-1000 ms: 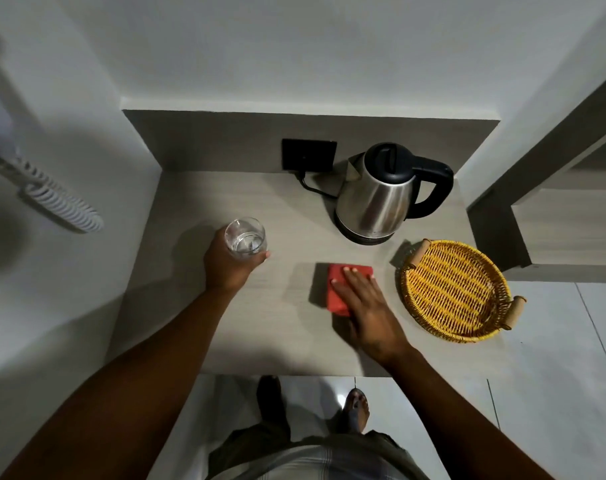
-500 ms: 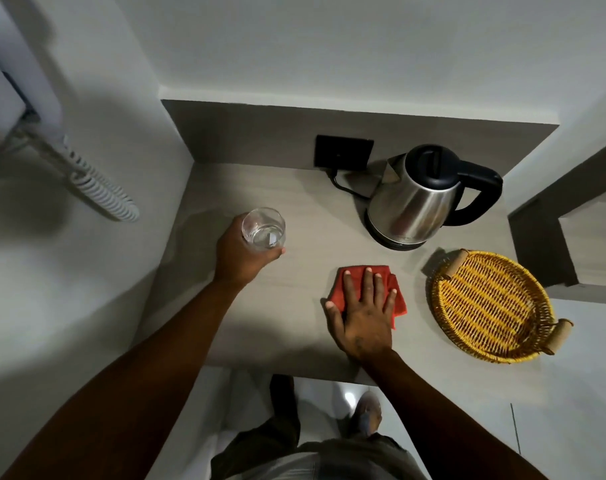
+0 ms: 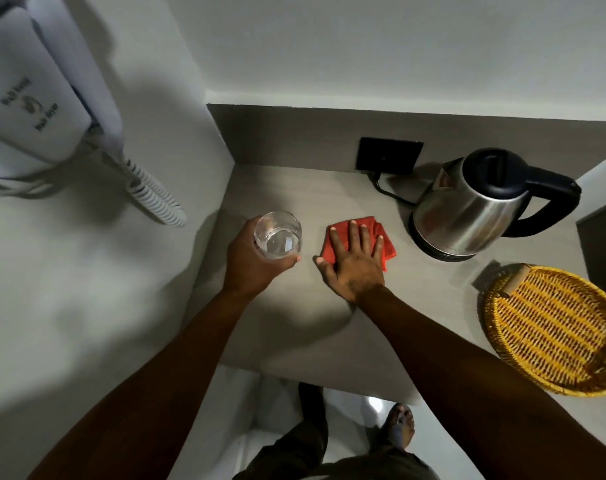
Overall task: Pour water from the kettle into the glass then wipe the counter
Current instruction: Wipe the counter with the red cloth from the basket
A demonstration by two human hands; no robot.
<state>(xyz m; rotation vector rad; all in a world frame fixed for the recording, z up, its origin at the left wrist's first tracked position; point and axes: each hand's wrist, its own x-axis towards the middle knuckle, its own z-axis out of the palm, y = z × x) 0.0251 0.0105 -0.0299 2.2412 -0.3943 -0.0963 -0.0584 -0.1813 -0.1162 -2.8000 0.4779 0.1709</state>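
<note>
A clear glass (image 3: 278, 235) with some water in it is held at the left of the grey counter (image 3: 294, 320), and my left hand (image 3: 251, 263) is wrapped around its side. My right hand (image 3: 353, 259) lies flat, fingers spread, pressing a red cloth (image 3: 381, 237) onto the counter just right of the glass. The steel kettle (image 3: 468, 209) with a black lid and handle stands on its base at the back right, apart from both hands.
A yellow wicker tray (image 3: 554, 334) sits at the counter's right front edge. A black wall socket (image 3: 390, 155) with the kettle's cord is behind. A wall-mounted hair dryer (image 3: 35, 109) with a coiled cord hangs on the left wall.
My right hand has slid the red cloth leftward and away from me, closer to the glass. The left hand keeps its hold on the glass. The camera has shifted left.
</note>
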